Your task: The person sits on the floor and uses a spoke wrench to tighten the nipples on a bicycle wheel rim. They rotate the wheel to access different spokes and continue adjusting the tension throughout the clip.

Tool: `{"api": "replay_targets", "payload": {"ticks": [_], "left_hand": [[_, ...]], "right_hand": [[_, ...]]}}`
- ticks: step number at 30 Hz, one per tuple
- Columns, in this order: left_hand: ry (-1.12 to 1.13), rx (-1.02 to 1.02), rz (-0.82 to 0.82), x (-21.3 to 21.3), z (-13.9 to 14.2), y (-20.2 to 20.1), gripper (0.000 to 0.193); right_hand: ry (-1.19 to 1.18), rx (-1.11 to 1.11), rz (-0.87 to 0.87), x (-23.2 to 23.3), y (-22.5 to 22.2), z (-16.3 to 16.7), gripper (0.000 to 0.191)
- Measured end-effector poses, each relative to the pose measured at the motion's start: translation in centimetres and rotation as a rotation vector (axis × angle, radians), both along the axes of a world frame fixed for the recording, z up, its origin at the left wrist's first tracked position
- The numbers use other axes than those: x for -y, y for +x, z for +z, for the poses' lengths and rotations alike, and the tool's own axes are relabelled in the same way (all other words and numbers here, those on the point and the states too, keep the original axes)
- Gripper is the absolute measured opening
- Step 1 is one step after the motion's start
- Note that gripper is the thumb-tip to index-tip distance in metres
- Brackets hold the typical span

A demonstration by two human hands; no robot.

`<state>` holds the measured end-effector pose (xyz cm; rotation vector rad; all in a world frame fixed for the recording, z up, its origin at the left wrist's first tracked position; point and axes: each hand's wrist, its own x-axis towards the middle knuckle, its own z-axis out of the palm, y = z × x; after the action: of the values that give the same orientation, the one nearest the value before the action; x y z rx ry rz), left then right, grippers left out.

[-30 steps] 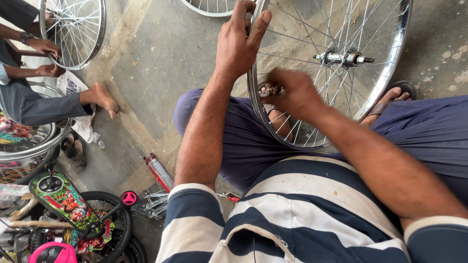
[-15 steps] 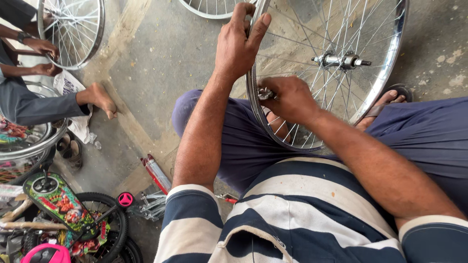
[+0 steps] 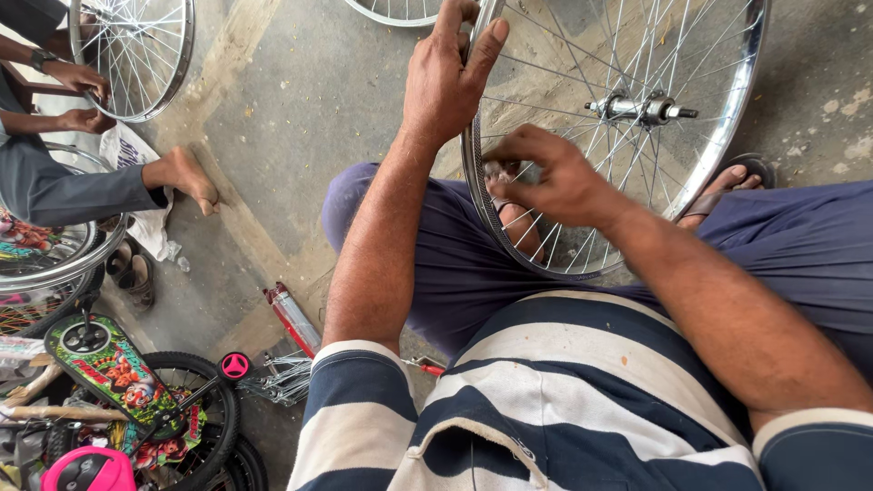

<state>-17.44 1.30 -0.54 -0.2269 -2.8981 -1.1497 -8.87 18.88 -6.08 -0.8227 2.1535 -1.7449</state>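
The spoked bicycle wheel [image 3: 718, 136] stands upright between the person's knees, its lower rim resting against the blue trousers, its silver hub [image 3: 641, 108] up and to the right of centre. The left hand [image 3: 446, 86] is closed around the wheel's left rim near the top, fingers curled over the metal. The right hand [image 3: 555, 177] reaches inside the wheel just below that, fingertips pinched together on a small metal piece [image 3: 498, 170] at the rim where a spoke ends; what exactly it pinches is too small to tell. A sandalled foot [image 3: 727, 186] shows beyond the wheel's lower right rim. Left of the wheel lies the bare concrete floor [image 3: 300, 100]. Further left, another person's hands [image 3: 77, 95] work on a second wheel [image 3: 136, 55]. Below and left of the first wheel lie a bundle of loose spokes [image 3: 282, 377] and a small colourful bicycle [image 3: 118, 400].
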Motion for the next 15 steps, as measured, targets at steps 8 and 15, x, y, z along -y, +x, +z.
{"api": "replay_targets", "payload": {"ticks": [8,15], "left_hand": [[0.042,-0.026,-0.014,-0.9,1.3,-0.2,0.042],[0.093,-0.167,-0.014,-1.6,1.5,-2.6,0.042]], "right_hand": [[0.438,0.047,-0.074,0.5,0.2,0.5,0.029],[0.055,-0.054,-0.04,-0.3,0.2,0.5,0.025]]}}
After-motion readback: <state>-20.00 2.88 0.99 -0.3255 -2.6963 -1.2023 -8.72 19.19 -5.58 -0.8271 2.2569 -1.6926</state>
